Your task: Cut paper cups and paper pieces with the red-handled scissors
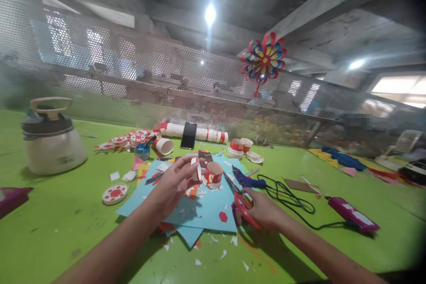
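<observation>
My left hand pinches a small white-and-red piece, which looks like a cut ring of a paper cup. In my right hand is a pair of scissors with red handles, the blades pointing up and left. Between the hands a red-and-white paper cup section stands on light blue paper sheets. A blue hot glue gun lies just beyond the scissors. On the blue paper, near my right hand, is a small red hexagon.
At the left stand a large jug and a decorated white disc. Behind are a phone, a blue jar and a long white-and-red tube. A black cord runs right to a purple box.
</observation>
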A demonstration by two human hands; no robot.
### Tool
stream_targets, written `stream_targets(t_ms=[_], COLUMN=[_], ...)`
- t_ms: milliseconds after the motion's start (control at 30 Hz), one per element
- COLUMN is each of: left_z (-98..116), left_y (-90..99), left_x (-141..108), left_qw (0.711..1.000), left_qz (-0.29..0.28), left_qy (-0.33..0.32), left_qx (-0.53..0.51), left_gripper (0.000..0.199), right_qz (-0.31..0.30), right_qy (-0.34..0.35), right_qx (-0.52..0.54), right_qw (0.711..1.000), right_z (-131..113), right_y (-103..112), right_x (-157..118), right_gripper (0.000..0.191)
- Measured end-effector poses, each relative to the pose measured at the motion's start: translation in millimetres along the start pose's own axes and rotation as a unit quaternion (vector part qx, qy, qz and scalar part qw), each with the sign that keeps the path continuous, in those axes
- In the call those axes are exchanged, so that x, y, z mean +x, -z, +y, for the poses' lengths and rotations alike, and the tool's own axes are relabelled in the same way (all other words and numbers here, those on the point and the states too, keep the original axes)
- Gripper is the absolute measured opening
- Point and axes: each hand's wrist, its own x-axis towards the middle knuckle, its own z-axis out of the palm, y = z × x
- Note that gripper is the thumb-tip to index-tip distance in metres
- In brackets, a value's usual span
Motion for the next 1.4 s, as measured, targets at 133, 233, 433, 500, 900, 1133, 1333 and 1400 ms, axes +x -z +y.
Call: stream_targets(t_ms=[133,233,433,500,900,1133,1333,1400], left_z=[1.6,1.0,1.7,3.6,3.1,9.4,22.7,22.5], left_y=[5.3,8.2,6.9,6.6,5.6,10.1,10.6,6.6], left_x=[3.5,5.4,5.1,4.2,6.6,7.1,3.7,2.3], left_qw=[1.0,1.0,0.999,0.998,0.993,0.979,0.975,0.975], left_qz=[0.018,0.027,0.045,0.033,0.05,0.065,0.01,-0.008], left_qy=[0.005,-0.003,-0.028,-0.039,-0.052,-0.091,-0.112,-0.115], left_qx=[-0.004,-0.013,0.012,0.021,0.091,0.172,0.19,0.188], left_gripper=[0.019,0.024,0.042,0.042,0.032,0.039,0.042,0.045], right_qz=[-0.055,-0.073,-0.088,-0.087,-0.078,-0.11,-0.108,-0.095], right_qy=[-0.023,-0.008,0.111,0.154,0.296,0.29,0.281,0.271], right_qx=[0.122,0.231,0.446,0.485,0.487,0.422,0.31,0.289], right_qw=[0.991,0.97,0.884,0.857,0.818,0.852,0.902,0.914], right_z=[0.4,-2.0,-13.0,-19.0,-36.6,-32.1,-33.0,-33.1], right_y=[7.2,15.5,36.5,39.9,15.2,16.8,16.4,15.2], right_x=[-0.4,-12.7,-34.8,-34.1,2.7,-7.6,-20.9,-22.7], right_gripper=[0.021,0.005,0.017,0.02,0.038,0.036,0.022,0.028])
